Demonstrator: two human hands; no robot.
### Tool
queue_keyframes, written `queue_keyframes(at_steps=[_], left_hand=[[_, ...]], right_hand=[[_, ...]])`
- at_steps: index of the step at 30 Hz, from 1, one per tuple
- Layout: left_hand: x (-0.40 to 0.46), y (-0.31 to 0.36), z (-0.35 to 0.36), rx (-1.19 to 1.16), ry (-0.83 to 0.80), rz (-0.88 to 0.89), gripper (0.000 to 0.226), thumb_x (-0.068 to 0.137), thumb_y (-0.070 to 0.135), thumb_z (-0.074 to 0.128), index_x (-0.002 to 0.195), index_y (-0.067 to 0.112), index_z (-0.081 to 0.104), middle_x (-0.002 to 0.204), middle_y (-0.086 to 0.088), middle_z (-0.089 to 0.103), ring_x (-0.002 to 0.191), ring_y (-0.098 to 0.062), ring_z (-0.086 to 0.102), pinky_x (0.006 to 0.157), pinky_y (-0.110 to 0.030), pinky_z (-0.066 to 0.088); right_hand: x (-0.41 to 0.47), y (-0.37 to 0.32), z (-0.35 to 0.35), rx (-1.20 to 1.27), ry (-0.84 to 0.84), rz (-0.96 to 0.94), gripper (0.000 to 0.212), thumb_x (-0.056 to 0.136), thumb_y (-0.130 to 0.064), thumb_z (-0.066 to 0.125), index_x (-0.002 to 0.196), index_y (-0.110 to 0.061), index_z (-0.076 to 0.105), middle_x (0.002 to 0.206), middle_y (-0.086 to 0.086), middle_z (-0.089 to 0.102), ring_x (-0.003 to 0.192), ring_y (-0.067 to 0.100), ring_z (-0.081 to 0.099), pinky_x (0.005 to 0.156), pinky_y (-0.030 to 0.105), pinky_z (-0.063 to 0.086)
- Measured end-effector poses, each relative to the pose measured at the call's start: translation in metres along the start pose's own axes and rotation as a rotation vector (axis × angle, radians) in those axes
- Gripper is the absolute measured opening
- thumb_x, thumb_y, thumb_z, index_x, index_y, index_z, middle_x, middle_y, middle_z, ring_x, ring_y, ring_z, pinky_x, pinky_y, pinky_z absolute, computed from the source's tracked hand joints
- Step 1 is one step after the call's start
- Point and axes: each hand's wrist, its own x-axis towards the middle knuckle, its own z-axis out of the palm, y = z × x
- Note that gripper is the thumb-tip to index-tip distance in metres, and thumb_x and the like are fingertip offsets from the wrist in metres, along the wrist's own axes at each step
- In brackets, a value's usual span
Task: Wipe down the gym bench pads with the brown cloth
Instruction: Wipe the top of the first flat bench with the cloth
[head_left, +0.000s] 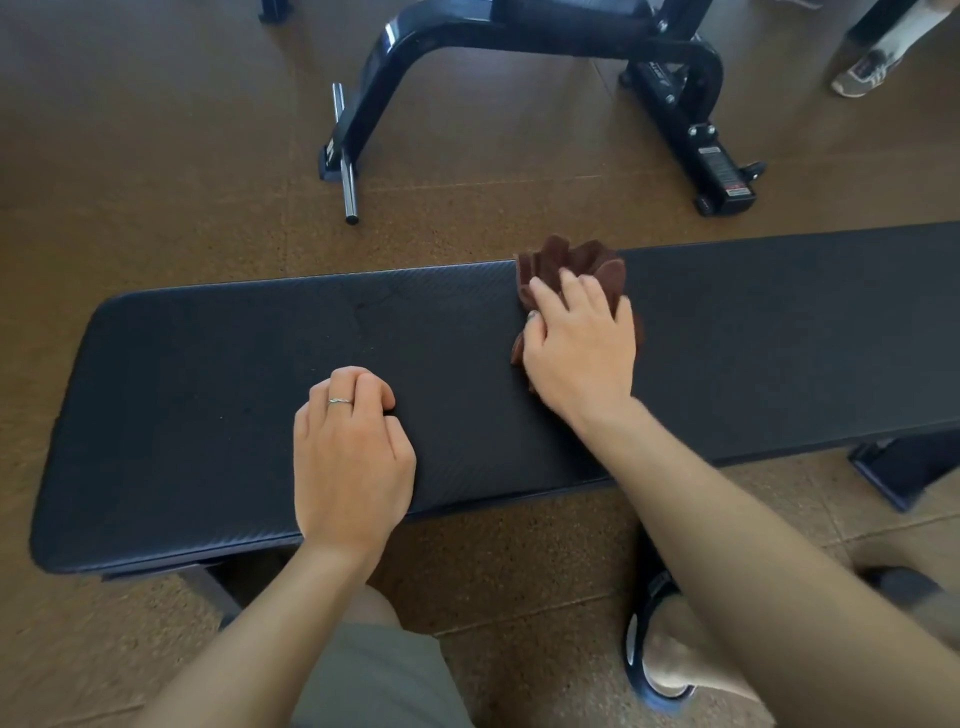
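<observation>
Head view shows the right hand (579, 348) gripping the cloth (569, 270) on the desk (208, 415), left hand (350, 447) curled, empty; press flat, wipe long.

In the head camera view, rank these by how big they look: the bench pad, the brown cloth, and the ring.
1. bench pad
2. brown cloth, partly hidden under the right hand
3. ring

Both forearms bare, no sleeves. Left hand (350, 452): thin silver ring (340, 401) on one finger. Olive-grey shorts (379, 675). Dark open sandal (655, 644), light inner edge, on one foot.
</observation>
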Motion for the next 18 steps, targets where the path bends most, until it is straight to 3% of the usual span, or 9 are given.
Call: queue_keyframes(at_steps=[6,11,15,18], left_hand=[[0.0,0.0,-0.001,-0.019,-0.008,0.007,0.016,0.089,0.002,0.051,0.097,0.012,0.059,0.105,-0.005,0.058,0.097,-0.024,0.053,0.084,-0.042,0.044],[0.001,-0.003,-0.003,-0.047,-0.005,0.02,0.021,0.09,0.01,0.039,0.097,0.014,0.058,0.106,-0.003,0.057,0.098,-0.022,0.052,0.084,-0.041,0.046],[0.002,0.001,-0.001,-0.035,-0.011,0.016,0.016,0.09,0.007,0.044,0.096,0.014,0.058,0.104,-0.003,0.056,0.097,-0.022,0.053,0.086,-0.042,0.047],[0.003,0.002,-0.001,-0.017,0.006,0.008,0.014,0.089,0.007,0.046,0.095,0.015,0.056,0.102,-0.003,0.056,0.095,-0.022,0.051,0.085,-0.041,0.046]], right_hand=[[-0.116,-0.027,-0.01,0.029,-0.034,-0.128,0.053,0.106,-0.044,0.028,0.15,-0.033,0.054,0.159,-0.004,0.049,0.15,0.021,0.04,0.126,0.047,0.023],[-0.056,-0.019,0.0,-0.004,-0.024,-0.228,0.051,0.105,-0.041,0.03,0.149,-0.036,0.055,0.156,-0.003,0.052,0.149,0.02,0.04,0.122,0.05,0.029],[0.026,-0.042,0.015,0.023,-0.027,-0.116,0.049,0.106,-0.036,0.033,0.151,-0.032,0.053,0.16,0.002,0.047,0.151,0.025,0.035,0.124,0.055,0.021],[0.019,-0.056,0.018,0.003,-0.007,-0.114,0.048,0.107,-0.034,0.036,0.152,-0.028,0.053,0.161,0.003,0.047,0.151,0.025,0.035,0.124,0.056,0.02]])
